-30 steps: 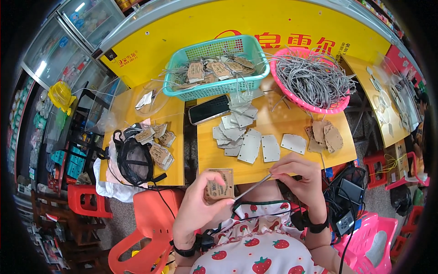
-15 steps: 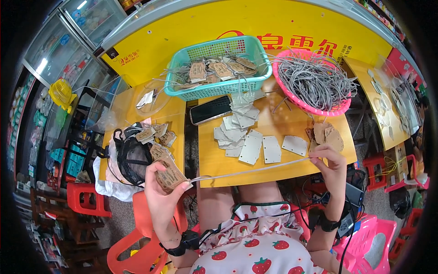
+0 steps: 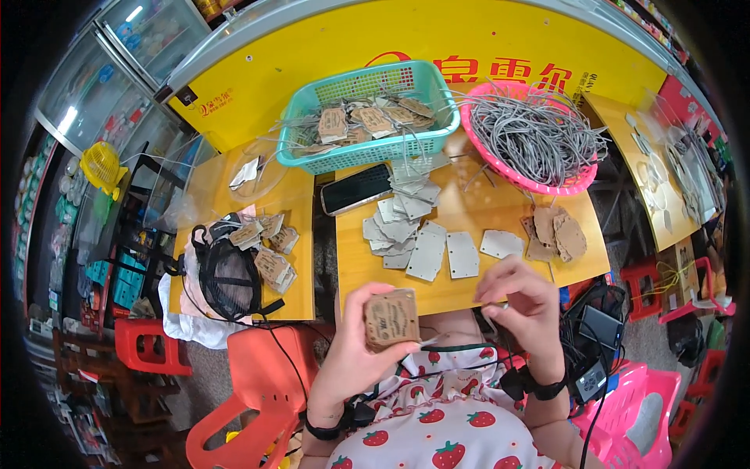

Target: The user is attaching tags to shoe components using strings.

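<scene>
My left hand (image 3: 349,348) grips a small stack of brown cardboard tags (image 3: 392,319), printed side up, just over my lap at the table's front edge. A short pale end of cord (image 3: 429,341) sticks out from the stack's lower right corner. My right hand (image 3: 525,306) is closed in a pinch on a thin grey cord (image 3: 491,308). Whether this cord runs on to the stack is not clear. On the table beyond lie white tags (image 3: 427,252), some in a heap. Nearer my right hand rest several loose brown tags (image 3: 568,237).
A turquoise basket (image 3: 375,148) of corded brown tags and a pink basket (image 3: 556,186) of grey cords stand at the back. Between them and me lies a phone (image 3: 357,190). On the left table are bundled tags (image 3: 275,271) and a black mesh bag (image 3: 229,277).
My left hand has brought the tag stack right, away from the left table. My right hand has come down and inward, and the cord stretched between them has gone slack.
</scene>
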`<state>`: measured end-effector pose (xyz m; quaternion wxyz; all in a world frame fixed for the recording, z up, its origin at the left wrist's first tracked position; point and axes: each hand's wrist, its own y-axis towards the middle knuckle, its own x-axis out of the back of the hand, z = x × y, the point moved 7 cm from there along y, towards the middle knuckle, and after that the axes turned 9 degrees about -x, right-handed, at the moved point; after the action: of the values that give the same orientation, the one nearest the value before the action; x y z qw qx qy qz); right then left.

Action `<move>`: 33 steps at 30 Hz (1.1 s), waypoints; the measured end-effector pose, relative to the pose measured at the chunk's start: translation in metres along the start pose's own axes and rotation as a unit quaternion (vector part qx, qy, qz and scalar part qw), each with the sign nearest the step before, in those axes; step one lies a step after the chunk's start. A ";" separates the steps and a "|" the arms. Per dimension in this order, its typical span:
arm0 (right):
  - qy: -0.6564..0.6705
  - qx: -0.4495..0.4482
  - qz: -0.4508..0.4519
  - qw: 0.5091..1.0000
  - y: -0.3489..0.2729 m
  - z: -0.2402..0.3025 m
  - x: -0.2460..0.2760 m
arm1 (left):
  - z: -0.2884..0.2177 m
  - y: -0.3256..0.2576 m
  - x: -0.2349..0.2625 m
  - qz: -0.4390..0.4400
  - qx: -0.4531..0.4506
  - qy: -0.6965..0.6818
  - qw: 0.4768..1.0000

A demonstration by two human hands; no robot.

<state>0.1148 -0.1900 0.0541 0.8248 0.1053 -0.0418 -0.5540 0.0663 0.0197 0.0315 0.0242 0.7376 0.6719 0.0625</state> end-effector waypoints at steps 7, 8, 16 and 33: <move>0.016 -0.004 0.051 0.999 0.002 0.005 -0.034 | -0.010 0.003 -0.025 0.077 -0.095 0.034 0.992; -0.008 0.002 0.044 0.999 0.001 0.003 -0.033 | -0.021 0.005 -0.025 0.063 -0.140 0.074 0.985; -0.097 0.012 -0.025 0.995 0.000 0.006 -0.031 | -0.029 -0.006 -0.027 0.059 -0.262 0.065 0.961; -0.228 0.098 0.007 0.969 -0.004 0.029 -0.048 | -0.017 -0.005 -0.021 0.035 -0.159 -0.175 0.971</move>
<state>0.0876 -0.1508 0.0834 0.7828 0.0559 -0.2839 -0.5508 0.0568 -0.0019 0.0462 0.2559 0.7470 0.6124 0.0396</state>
